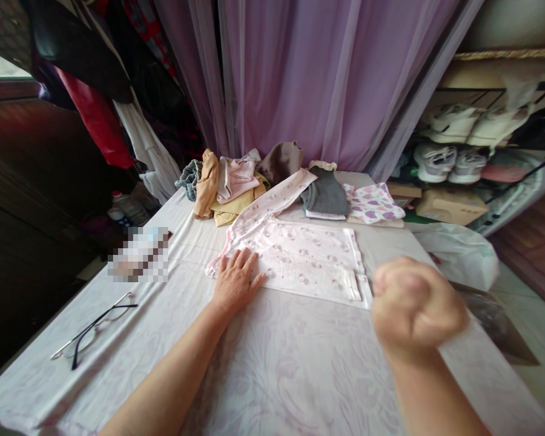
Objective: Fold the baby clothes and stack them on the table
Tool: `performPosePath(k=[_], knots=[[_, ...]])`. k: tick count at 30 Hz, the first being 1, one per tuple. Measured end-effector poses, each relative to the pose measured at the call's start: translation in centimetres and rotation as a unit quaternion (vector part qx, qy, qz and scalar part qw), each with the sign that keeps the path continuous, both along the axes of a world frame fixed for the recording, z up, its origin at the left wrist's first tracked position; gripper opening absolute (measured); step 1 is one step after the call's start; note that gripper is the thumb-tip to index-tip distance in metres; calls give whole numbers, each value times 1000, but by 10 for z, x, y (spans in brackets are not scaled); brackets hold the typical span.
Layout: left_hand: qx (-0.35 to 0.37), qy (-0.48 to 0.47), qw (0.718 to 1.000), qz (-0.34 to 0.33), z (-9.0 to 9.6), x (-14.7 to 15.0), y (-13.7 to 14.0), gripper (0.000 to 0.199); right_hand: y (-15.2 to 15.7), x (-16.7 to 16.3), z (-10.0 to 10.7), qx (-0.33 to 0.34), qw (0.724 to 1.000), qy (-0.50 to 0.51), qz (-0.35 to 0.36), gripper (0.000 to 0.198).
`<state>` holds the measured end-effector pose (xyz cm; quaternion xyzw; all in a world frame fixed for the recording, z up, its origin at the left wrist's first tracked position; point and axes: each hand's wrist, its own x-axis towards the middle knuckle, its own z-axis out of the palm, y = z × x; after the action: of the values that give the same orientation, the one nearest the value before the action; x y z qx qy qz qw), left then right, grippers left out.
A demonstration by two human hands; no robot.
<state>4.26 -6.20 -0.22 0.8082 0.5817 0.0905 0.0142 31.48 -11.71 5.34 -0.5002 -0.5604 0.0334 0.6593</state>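
Note:
A white long-sleeved child's top (300, 248) with a small printed pattern lies flat on the table. One sleeve stretches away toward the far clothes, while the other is folded across the body with its cuff near the hem. My left hand (237, 281) rests on the collar end of the top, palm down, fingers spread. Raised beside the hem, my right hand (418, 306) is curled into a fist and slightly blurred by motion. Nothing shows in that fist, and it looks apart from the cloth.
Behind the top sit a heap of crumpled clothes (236, 188), folded dark grey clothing (327, 194) and a heart-patterned cloth (375, 203). Eyeglasses (91, 330) and a pixelated object (140, 254) lie on the left. A shoe rack (481, 142) stands right, a purple curtain (295, 79) behind.

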Motion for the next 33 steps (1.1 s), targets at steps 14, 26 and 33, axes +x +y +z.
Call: performPosePath(k=[14, 26, 33], knots=[[12, 7, 1000, -8, 2, 0, 1, 60, 40, 7, -47, -254, 795, 471, 287, 60], [17, 1, 1000, -10, -2, -2, 3, 59, 42, -3, -47, -302, 811, 392, 313, 92], [15, 4, 1000, -7, 0, -1, 3, 59, 42, -4, -48, -279, 806, 440, 282, 73]])
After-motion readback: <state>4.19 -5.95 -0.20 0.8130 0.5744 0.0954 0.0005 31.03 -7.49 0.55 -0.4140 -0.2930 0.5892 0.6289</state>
